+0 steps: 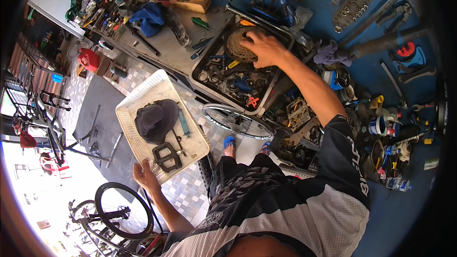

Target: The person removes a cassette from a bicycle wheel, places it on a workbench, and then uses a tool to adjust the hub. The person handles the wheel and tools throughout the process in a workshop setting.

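Note:
My left hand (146, 177) grips the near corner of a white plastic basket (193, 148), which hangs tilted over the floor beside the bench. Inside it lie a dark cap (153, 120), a black bicycle pedal (166, 157), a thin black rod with a metal end (178, 142) and a bluish slim item (183, 123). My right hand (264, 47) is closed on the edge of a brown, worn bicycle cassette (235, 45). The cassette stands tilted at the back of a dark tray (223, 96) full of small parts. My right fingertips are partly hidden.
On the metal workbench (166, 59) lie a blue cloth (148, 19), a green screwdriver (202, 24) and many tools. A bicycle wheel (233, 120) leans below its edge. Tools hang on the blue wall (314, 9); bicycles stand at the left, one with a black tyre (101, 200).

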`<state>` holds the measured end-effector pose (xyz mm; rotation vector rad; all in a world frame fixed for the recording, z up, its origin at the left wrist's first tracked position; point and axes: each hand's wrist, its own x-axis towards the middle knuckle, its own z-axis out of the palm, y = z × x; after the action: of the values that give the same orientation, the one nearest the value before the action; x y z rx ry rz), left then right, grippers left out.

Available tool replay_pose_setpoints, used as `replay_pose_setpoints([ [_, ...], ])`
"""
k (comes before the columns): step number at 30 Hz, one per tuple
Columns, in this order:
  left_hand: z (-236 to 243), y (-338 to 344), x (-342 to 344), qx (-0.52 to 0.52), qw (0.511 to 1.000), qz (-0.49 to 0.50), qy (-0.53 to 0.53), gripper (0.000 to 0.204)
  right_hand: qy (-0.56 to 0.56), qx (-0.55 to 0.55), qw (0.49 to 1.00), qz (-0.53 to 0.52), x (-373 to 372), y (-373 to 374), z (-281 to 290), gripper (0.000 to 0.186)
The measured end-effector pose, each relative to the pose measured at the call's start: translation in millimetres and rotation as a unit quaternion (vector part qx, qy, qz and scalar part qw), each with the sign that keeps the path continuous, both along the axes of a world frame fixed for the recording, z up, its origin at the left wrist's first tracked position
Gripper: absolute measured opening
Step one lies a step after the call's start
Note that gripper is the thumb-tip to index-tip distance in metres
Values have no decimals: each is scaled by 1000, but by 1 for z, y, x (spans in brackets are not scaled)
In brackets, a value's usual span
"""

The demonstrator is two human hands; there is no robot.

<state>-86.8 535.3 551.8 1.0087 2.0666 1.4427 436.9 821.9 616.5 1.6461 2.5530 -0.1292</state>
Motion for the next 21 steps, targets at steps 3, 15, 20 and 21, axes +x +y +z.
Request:
replay_pose_setpoints([
  [3,5,-3,11,-12,1000,-2,22,39,81,-64,995,-12,15,22,28,93],
  [15,-1,-6,15,-3,999,-11,30,43,170,-18,985,-32,41,84,51,52],
  [20,-6,-12,10,-12,998,-1,54,43,190,79,979,0,43,81,48,43],
  [21,-8,-10,10,-6,999,-4,48,43,206,124,971,18,52,85,36,42],
])
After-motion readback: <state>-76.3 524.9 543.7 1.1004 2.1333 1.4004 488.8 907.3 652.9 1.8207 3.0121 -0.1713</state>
